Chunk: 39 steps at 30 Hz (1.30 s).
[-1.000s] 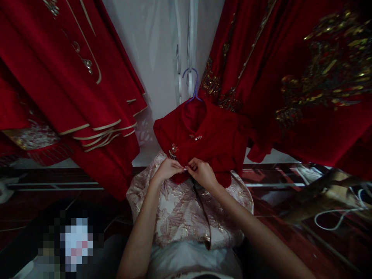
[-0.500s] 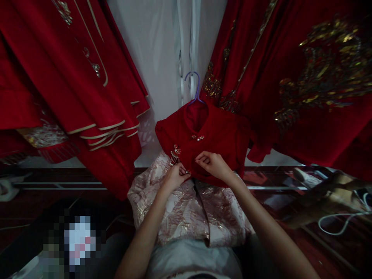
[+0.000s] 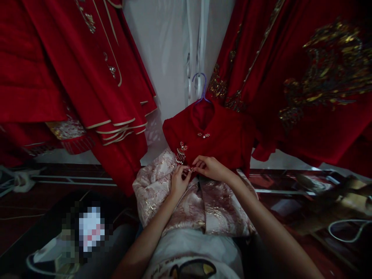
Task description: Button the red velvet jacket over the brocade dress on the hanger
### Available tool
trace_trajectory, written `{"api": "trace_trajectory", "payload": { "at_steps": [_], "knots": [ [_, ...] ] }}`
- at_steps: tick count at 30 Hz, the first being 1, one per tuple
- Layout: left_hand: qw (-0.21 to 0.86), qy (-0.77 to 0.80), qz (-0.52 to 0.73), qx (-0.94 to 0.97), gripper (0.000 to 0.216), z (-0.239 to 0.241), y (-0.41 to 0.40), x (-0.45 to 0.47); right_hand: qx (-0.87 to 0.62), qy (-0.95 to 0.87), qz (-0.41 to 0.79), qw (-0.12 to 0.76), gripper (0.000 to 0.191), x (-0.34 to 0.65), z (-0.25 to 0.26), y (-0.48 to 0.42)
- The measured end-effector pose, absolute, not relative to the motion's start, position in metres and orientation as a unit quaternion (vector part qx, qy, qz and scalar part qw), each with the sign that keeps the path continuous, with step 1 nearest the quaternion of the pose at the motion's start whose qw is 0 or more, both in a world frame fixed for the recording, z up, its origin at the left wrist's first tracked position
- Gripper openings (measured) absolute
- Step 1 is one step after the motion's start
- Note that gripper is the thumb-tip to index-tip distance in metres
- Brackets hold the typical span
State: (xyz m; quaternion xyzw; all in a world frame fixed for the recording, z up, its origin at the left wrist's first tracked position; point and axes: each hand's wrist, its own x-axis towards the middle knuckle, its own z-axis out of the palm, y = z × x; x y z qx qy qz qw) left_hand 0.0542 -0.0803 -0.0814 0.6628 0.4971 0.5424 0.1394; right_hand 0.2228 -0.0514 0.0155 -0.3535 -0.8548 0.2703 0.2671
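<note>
A red garment (image 3: pixel 223 143) on a purple hanger (image 3: pixel 204 91) lies in front of me, over a pale pink-and-gold brocade cloth (image 3: pixel 223 209). A beaded clasp (image 3: pixel 205 135) sits below its collar, and a beaded tassel ornament (image 3: pixel 181 152) is at its left. Near the garment's lower edge is a small beaded fastener (image 3: pixel 191 169). My left hand (image 3: pixel 180 180) pinches it between thumb and finger. From the right, my right hand (image 3: pixel 211 168) has its fingertips closed at the same fastener, which they partly hide.
Red garments (image 3: pixel 75 77) with pale piping hang at the left, and red garments with gold sequins (image 3: pixel 331 77) hang at the right. A white curtain (image 3: pixel 157 46) is behind. A white cable (image 3: pixel 345 232) loops at lower right. A blurred-out object (image 3: pixel 91 228) is at lower left.
My right hand has come down and left from above the red cloth to the beaded fastener, meeting my left hand. The whole view has shifted slightly.
</note>
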Motion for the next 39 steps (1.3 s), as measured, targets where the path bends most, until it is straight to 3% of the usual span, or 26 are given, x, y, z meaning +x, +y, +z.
{"api": "trace_trajectory", "payload": {
  "at_steps": [5,11,39],
  "knots": [
    [0.143,0.489,0.554,0.659,0.012,-0.082,-0.076,0.061,-0.357,-0.870,0.229,0.251,0.016,0.229,0.003,-0.044],
    [0.138,0.509,0.539,0.656,0.014,-0.090,-0.066,0.066,-0.375,-0.862,0.225,0.256,0.032,0.237,-0.018,-0.031],
    [0.260,0.461,0.557,0.641,0.016,-0.089,-0.065,0.061,-0.383,-0.863,0.207,0.257,0.018,0.232,-0.042,-0.023]
  ]
}}
